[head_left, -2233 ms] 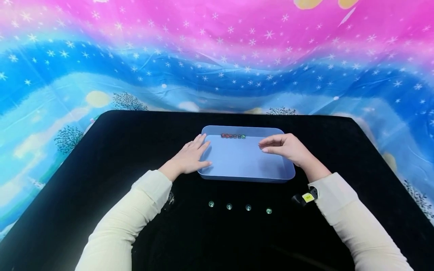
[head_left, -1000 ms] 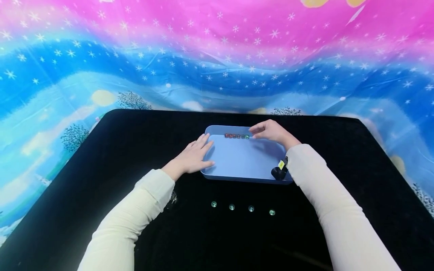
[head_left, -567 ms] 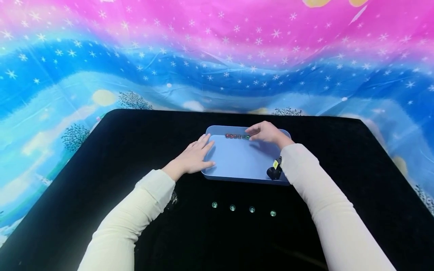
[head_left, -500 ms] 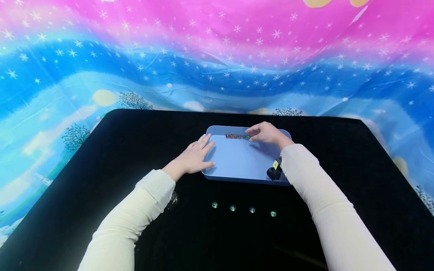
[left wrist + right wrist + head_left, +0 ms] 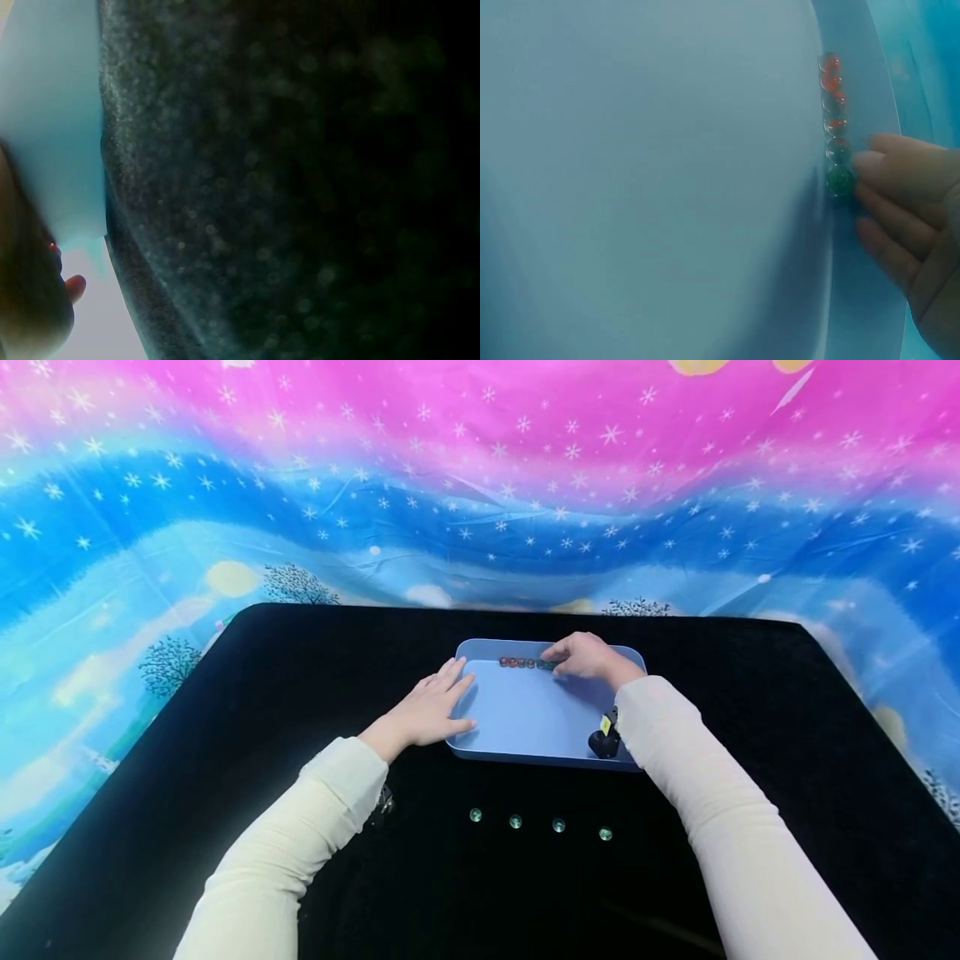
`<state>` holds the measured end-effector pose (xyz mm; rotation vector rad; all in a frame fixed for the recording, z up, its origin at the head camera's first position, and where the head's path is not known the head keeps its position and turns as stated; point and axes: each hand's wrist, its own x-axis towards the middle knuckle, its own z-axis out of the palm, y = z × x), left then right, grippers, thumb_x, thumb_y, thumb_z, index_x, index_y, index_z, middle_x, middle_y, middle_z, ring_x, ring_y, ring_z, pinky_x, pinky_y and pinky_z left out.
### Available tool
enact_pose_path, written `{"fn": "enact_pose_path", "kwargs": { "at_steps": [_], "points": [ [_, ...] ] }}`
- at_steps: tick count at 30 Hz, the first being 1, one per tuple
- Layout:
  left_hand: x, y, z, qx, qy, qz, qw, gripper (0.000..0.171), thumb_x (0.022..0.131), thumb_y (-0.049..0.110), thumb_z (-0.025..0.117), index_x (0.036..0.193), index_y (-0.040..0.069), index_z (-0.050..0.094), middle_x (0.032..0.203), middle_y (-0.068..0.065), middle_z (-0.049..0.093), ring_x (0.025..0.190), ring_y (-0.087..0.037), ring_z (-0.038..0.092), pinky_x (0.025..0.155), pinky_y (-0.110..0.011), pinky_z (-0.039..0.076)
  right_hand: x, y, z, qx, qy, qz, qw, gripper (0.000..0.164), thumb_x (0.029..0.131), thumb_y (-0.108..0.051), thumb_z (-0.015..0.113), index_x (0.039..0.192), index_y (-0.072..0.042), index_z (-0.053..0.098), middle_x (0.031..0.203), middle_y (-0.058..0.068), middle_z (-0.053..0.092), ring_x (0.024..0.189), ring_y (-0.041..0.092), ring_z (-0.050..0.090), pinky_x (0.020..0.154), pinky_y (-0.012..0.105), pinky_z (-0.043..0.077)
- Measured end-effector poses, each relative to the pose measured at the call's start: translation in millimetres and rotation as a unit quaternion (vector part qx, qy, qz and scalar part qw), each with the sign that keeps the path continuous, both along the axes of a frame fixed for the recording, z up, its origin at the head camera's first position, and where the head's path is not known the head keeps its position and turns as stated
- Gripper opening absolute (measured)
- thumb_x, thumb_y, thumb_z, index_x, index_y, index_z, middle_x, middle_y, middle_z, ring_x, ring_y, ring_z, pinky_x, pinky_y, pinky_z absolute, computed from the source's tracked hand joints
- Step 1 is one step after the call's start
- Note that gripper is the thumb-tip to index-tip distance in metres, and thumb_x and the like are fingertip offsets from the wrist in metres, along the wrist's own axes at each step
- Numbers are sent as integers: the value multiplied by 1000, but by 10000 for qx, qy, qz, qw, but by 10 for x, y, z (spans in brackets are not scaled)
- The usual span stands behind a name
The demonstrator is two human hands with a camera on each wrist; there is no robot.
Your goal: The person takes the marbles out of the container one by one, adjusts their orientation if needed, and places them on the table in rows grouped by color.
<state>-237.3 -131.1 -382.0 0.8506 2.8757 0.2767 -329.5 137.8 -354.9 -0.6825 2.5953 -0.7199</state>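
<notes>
A blue rectangular tray (image 5: 525,718) lies on the black table. Along its far wall runs a row of several glass marbles (image 5: 522,663), red at the left end and green at the right. My left hand (image 5: 423,706) rests on the tray's left rim with fingers spread; the left wrist view catches only a dark part of that hand (image 5: 30,270) beside the tray wall (image 5: 56,112). My right hand (image 5: 588,658) reaches inside the far right part. In the right wrist view, its fairly straight fingers (image 5: 900,217) are at the green marble (image 5: 841,181), touching or nearly so.
Several clear glass marbles (image 5: 515,822) are spaced out in a line on the black cloth (image 5: 450,893) in front of the tray. A small black camera (image 5: 603,743) on my right wrist overhangs the tray's near right corner. Behind the table hangs a colourful backdrop (image 5: 420,527).
My right hand has moved left and away from me, from above the tray's right side to the green end of the marble row. My left hand has stayed on the rim.
</notes>
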Motion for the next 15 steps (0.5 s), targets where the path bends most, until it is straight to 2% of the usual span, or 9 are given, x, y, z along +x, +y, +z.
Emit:
{"fn": "enact_pose_path", "kwargs": {
  "at_steps": [8, 15],
  "points": [
    [5, 0, 1, 63, -21, 20, 10000, 74, 84, 50, 43, 139, 7, 16, 143, -12, -3, 129, -23, -6, 101, -39, 9, 41, -2, -8, 531, 574, -26, 9969, 27, 79, 1, 58, 106, -1, 62, 103, 13, 61, 96, 26, 54, 76, 34, 43],
    [2, 5, 1, 24, -12, 8, 10000, 74, 84, 49, 43, 139, 7, 16, 144, -11, -3, 129, -23, -7, 101, -39, 9, 57, 22, -46, 573, 483, -278, 9968, 26, 78, 5, 57, 102, -3, 64, 100, 12, 61, 94, 24, 54, 73, 32, 45]
  ]
}}
